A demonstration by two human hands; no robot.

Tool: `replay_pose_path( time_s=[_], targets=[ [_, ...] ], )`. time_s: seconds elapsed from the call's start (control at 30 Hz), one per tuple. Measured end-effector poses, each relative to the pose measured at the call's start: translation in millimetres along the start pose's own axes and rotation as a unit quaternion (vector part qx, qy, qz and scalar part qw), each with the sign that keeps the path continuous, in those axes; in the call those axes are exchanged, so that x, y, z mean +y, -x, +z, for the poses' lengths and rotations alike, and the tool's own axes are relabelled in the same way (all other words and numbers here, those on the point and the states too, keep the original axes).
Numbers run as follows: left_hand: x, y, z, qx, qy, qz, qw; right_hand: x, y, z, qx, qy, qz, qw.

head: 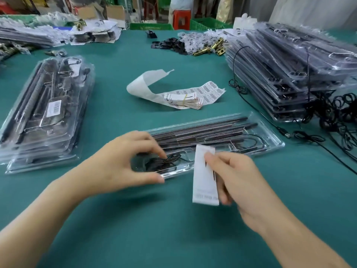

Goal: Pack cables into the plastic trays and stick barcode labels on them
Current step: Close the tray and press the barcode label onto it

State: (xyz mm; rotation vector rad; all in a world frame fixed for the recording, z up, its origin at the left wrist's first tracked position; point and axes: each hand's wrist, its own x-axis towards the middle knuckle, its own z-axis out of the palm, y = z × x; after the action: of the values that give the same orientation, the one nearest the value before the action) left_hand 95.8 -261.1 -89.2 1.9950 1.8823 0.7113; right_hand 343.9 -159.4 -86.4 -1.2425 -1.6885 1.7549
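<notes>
While trays [48,117] crowd the teal cloth [135,229], crates [150,26] seemingly stand behind.

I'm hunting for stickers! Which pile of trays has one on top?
The left pile: a white barcode sticker sits on top of it. The right pile shows none.

i am working in a small packing workshop. the green counter [173,229] is carrying a stack of clear plastic trays [44,113] on my left and a taller pile [289,74] on my right. a strip of barcode labels [210,92] is curling in the middle, and black cables [338,113] are spilling beside the right pile. brass fittings [210,48] are lying at the far edge. cardboard boxes [116,12], green crates [150,26] and a red stool [181,19] are crowding the space behind.
</notes>
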Motion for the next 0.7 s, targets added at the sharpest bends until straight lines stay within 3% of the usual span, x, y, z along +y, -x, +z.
replay_pose_path(
  time_s=[0.2,0.3,0.7],
  targets=[
    [-7.9,20.0,10.0,0.032,-0.044,0.004,0.998,20.5,30.2,24.8,-0.098,0.017,0.103,0.99],
    [-7.6,20.0,10.7,0.053,-0.011,0.002,0.999,18.8,30.7,37.6,-0.102,0.048,0.108,0.988],
    [-0.8,23.6,17.5,0.131,-0.045,0.024,0.99,6.9,13.6,57.8,-0.076,-0.058,0.155,0.983]
  ],
)
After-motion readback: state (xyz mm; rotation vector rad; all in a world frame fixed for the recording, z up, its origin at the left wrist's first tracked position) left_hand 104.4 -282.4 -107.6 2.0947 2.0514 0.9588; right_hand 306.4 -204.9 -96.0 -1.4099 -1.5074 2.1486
